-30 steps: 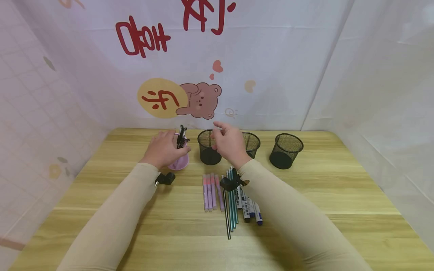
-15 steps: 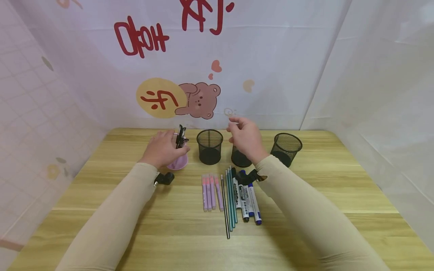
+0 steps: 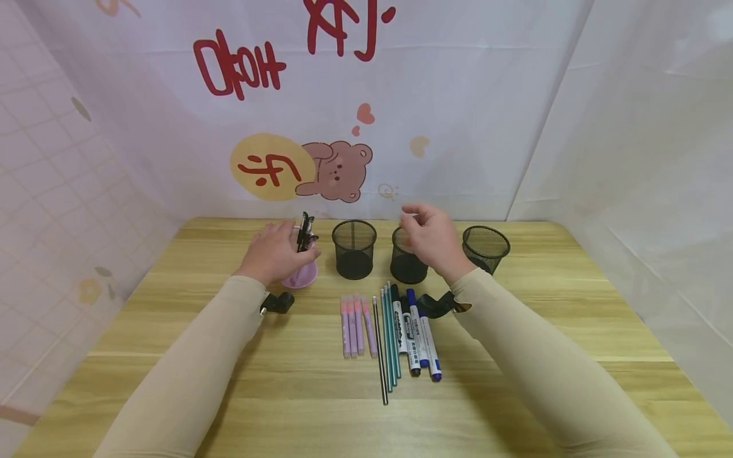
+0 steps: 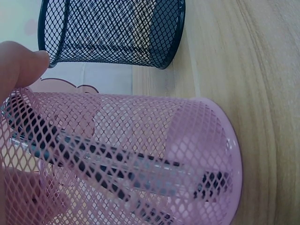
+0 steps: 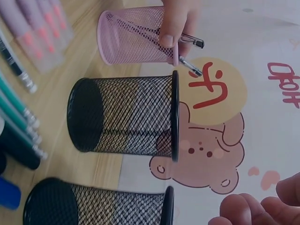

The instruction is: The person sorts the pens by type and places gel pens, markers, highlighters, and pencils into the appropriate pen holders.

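My left hand [image 3: 275,251] grips the pink mesh pen cup [image 3: 300,278] near its rim, thumb on the near side. Black-and-clear pens [image 3: 305,232] lean inside that cup; through the mesh in the left wrist view they cross each other. My right hand [image 3: 433,238] hovers above the middle black mesh pen cup [image 3: 408,268], fingers loosely bent and holding nothing. In the right wrist view only its fingertips [image 5: 239,208] show, at the lower right. Another black mesh cup [image 3: 354,262] stands between the hands, and a third black cup [image 3: 487,240] is partly behind the right wrist.
On the wooden table [image 3: 286,394], in front of the cups, lie several purple pens with pink bands [image 3: 352,327], a black-striped pencil [image 3: 380,356], several green pencils [image 3: 392,350] and several whiteboard markers [image 3: 415,343]. A printed white curtain [image 3: 469,127] hangs behind.
My right hand has moved rightward, from near the first black cup to above the middle one, uncovering the markers. The left hand stays on the pink cup.
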`<move>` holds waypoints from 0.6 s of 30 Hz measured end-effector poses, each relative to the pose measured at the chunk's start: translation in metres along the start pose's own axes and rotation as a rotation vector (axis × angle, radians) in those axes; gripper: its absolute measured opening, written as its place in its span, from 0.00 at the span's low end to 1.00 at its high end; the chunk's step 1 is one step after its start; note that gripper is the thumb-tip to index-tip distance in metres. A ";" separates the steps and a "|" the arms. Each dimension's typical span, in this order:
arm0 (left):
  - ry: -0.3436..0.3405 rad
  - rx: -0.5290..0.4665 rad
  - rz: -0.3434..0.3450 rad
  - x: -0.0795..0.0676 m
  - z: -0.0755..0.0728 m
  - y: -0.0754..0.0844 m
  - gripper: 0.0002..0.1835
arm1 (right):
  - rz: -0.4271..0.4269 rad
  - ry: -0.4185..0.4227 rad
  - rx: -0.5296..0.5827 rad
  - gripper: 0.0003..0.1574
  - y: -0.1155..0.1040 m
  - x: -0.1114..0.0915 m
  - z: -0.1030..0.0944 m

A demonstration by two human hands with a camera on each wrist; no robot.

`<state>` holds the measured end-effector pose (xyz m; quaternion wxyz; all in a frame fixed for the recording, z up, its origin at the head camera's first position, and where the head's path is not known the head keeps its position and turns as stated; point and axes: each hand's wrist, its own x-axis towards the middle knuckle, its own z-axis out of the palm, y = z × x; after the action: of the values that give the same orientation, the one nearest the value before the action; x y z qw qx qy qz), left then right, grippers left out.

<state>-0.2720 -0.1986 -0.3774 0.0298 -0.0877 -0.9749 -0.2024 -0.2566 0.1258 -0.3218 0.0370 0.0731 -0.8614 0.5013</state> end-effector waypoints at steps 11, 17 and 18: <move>-0.005 -0.001 0.000 0.000 0.002 0.001 0.50 | -0.033 -0.056 -0.202 0.24 0.014 -0.019 -0.020; -0.014 0.021 0.000 -0.001 -0.002 0.001 0.49 | -0.041 -0.129 -0.340 0.22 0.019 -0.028 -0.025; -0.019 0.031 0.003 -0.002 -0.003 0.001 0.49 | -0.043 -0.141 -0.358 0.21 0.020 -0.030 -0.026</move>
<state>-0.2702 -0.1990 -0.3748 0.0224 -0.0905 -0.9780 -0.1864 -0.2309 0.1610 -0.3305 -0.0001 0.1186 -0.9354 0.3330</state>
